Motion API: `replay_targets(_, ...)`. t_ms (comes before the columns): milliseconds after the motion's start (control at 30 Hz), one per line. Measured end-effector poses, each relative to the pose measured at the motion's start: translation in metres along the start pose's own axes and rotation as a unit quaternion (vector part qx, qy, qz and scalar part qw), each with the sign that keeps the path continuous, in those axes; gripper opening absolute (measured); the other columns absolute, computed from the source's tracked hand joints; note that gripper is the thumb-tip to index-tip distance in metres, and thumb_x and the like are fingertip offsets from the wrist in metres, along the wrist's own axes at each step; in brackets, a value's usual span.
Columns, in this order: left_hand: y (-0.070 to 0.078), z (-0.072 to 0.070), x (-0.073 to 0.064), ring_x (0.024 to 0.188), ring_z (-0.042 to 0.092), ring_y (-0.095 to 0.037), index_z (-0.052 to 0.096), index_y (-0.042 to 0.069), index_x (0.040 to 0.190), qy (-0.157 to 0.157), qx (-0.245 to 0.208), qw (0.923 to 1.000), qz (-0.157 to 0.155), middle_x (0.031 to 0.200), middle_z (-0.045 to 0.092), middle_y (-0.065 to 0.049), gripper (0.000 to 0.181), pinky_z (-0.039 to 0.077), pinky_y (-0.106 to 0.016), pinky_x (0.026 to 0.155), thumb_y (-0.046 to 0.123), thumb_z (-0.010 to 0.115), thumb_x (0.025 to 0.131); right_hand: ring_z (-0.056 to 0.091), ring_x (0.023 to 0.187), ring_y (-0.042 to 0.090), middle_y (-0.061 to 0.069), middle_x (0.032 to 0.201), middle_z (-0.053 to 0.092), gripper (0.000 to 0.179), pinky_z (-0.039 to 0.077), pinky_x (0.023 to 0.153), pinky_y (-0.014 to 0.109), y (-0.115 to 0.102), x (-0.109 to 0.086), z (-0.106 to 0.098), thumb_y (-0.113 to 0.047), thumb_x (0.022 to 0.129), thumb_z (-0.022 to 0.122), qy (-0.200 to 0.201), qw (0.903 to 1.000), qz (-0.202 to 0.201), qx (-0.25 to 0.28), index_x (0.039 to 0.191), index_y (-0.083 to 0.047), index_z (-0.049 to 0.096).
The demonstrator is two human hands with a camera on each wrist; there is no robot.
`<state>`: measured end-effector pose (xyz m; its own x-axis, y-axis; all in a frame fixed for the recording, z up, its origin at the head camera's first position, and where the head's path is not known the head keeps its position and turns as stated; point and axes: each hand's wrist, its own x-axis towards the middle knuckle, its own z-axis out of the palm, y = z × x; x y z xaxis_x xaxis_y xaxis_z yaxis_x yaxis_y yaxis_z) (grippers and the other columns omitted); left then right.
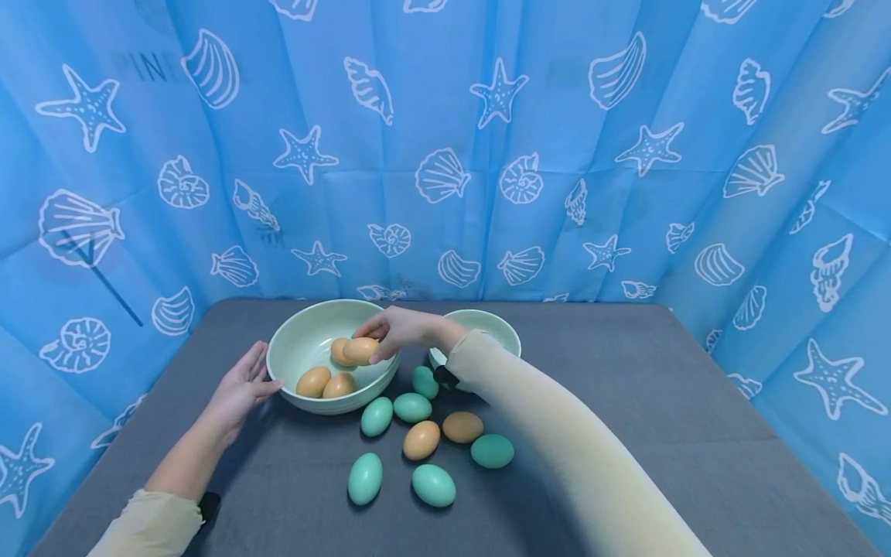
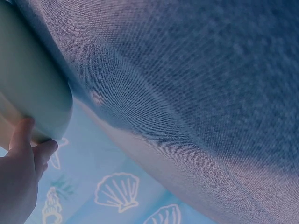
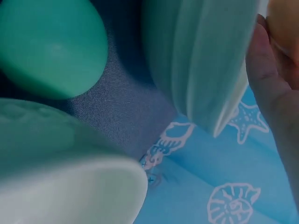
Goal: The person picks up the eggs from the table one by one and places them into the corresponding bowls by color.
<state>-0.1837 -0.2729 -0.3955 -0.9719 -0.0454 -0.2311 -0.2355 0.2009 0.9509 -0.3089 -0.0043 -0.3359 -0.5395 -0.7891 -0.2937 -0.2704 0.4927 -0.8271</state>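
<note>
At the left of the head view, we are resting our left hand (image 1: 242, 381) against the large bowl (image 1: 292, 344), thumb by the rim; that grip is lying loosely extended, pinching nothing. Just right of it, three brown eggs (image 1: 313, 381) are sitting inside the large bowl, two toward its front and one farther back. Near the middle of the frame, our right hand (image 1: 404, 329) is pinching the held egg (image 1: 361, 351), also brown, between thumb and fingers over the bowl. It is overlapping the rear egg, and we are not managing to tell whether they are touching. Below centre, six green eggs (image 1: 365, 478) and two loose brown eggs (image 1: 421, 440) are lying on the worktop (image 1: 592, 371). Right of centre, the small bowl (image 1: 487, 319) is standing partly hidden behind our right sleeve (image 1: 557, 422).

We are judging this as a placing step, with brown eggs being gathered in the large bowl. The next move is probably calling for a gentle loosening of the right grip, low among the others, so nothing is knocking together.
</note>
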Motion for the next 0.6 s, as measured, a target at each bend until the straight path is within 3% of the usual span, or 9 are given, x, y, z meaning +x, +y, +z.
replay_targets(167,0.001,-0.001,0.000,0.154,-0.004,-0.037,-0.016,0.011,0.158,0.001,-0.002,1.0000,0.003,0.167,-0.014,-0.012,0.087,0.019,-0.059,0.120,0.002,0.050,0.102,0.054,0.127,0.025,0.016,0.146,0.053,0.054,0.055,0.093,0.028,-0.001,0.010,0.003,0.006,0.092,0.065,-0.024,0.9993,0.018,-0.021,0.144,-0.003,0.054)
replay_targets(433,0.000,0.000,-0.001,0.154,-0.004,-0.036,-0.015,0.010,0.159,0.001,-0.001,1.0000,0.010,0.167,-0.013,-0.012,0.086,0.020,-0.058,0.121,0.001,0.050,0.102,0.057,0.118,0.020,0.013,0.142,0.056,0.050,0.051,0.103,0.043,-0.002,0.026,0.001,0.002,0.094,0.066,-0.065,0.9945,0.053,-0.062,0.141,-0.008,0.057)
replay_targets(600,-0.002,0.001,-0.002,0.154,-0.004,-0.036,-0.014,0.011,0.159,0.001,-0.001,1.0000,0.007,0.167,-0.013,-0.011,0.086,0.019,-0.059,0.121,0.001,0.050,0.102,0.054,0.128,0.025,0.013,0.142,0.056,0.044,0.052,0.101,0.042,-0.003,0.036,-0.002,0.003,0.094,0.065,-0.101,0.9882,0.079,-0.084,0.136,-0.006,0.059)
